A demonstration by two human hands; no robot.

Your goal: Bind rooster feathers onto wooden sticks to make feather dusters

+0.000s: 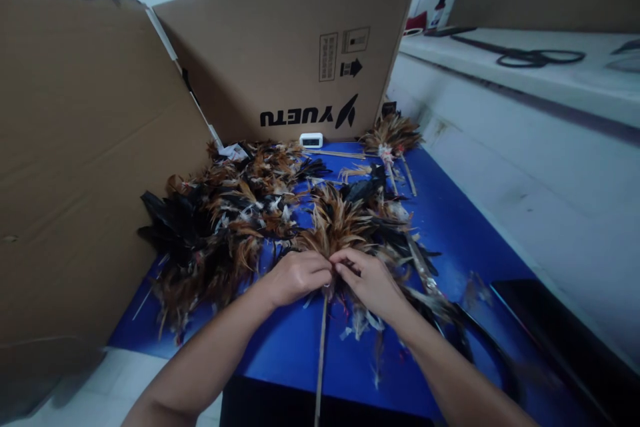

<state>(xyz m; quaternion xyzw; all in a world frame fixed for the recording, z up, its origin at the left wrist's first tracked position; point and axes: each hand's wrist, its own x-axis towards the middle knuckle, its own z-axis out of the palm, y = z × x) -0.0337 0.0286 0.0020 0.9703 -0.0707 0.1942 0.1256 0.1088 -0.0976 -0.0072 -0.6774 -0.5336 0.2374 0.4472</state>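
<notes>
Feather bundle (pixel 340 217): mid-worktop, nearer the near edge than the far one; brown tips fan toward the far edge, base toward the person.
Stick (pixel 321 360): runs from under the bundle's base toward the person, out past the near edge of the worktop (pixel 280 353); presumably the bundle's core, the join being covered by the hands.
Long axis: near edge to far edge, almost straight away from the person; plume beyond the fingers, stick on the near side.
Left hand (pixel 300 273): comes in from the left; fingers curled together at the bundle's base, appearing to grip it just above the visible stick.
Right hand (pixel 370 280): comes in from the right; thumb and forefinger tips drawn close at the same base. Whether anything is pinched there: too small to make out.
Nearer hand: neither clearly; fingertips meet over the base, one hand each side of the axis.
Feather pile (pixel 240 213): along the worktop's left side, well apart from the right hand.
Scissors (pixel 424 265): between bundle and right edge, partly behind the right forearm.
Tied feathers (pixel 393 133): far right corner.
White clock (pixel 311 141): far edge, before the cardboard (pixel 280 47).
</notes>
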